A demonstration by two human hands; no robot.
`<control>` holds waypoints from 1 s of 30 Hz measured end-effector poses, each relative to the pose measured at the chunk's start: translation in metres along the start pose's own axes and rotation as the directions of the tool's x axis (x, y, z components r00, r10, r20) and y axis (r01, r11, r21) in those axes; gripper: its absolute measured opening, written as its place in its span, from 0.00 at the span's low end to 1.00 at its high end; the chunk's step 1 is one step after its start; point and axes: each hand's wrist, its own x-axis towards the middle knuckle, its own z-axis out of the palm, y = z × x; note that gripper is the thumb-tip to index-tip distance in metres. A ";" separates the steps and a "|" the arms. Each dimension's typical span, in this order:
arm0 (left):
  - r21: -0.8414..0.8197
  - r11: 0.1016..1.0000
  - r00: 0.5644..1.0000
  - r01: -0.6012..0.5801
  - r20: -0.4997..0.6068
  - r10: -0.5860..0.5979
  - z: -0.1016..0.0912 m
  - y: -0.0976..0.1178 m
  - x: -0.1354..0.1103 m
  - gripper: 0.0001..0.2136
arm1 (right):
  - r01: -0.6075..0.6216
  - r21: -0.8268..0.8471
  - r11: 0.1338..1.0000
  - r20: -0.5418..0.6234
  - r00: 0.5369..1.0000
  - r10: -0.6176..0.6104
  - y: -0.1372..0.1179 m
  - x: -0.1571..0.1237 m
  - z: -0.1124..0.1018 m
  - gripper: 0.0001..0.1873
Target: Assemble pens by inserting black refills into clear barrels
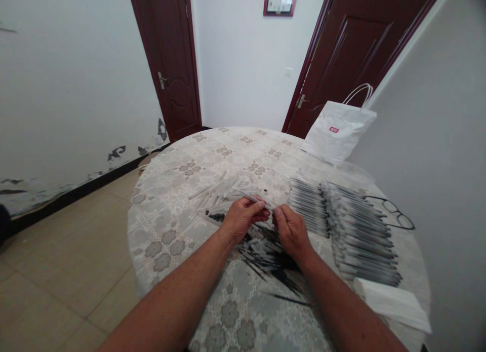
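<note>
My left hand point(243, 216) and my right hand point(289, 229) meet over the middle of a round table point(182, 225) with a patterned cloth. Both are closed in a pinch on one clear pen barrel point(253, 196), which sticks out up and to the left from my left fingers. A loose heap of clear barrels point(222, 194) lies just beyond my left hand. Thin black refills point(268, 256) are scattered under and in front of both hands. To the right, assembled pens point(357, 230) lie in neat rows.
A white paper bag point(336, 131) stands at the table's far right edge. Black-framed glasses point(395, 212) lie by the right wall. White paper point(395, 301) sits at the near right. Two dark red doors and a wall clock point(280, 0) are behind.
</note>
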 end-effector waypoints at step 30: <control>0.527 0.835 0.987 -0.158 0.091 0.130 -0.001 0.013 -0.002 0.15 | 0.020 0.150 0.989 -0.079 0.997 -0.008 0.007 0.005 -0.009 0.11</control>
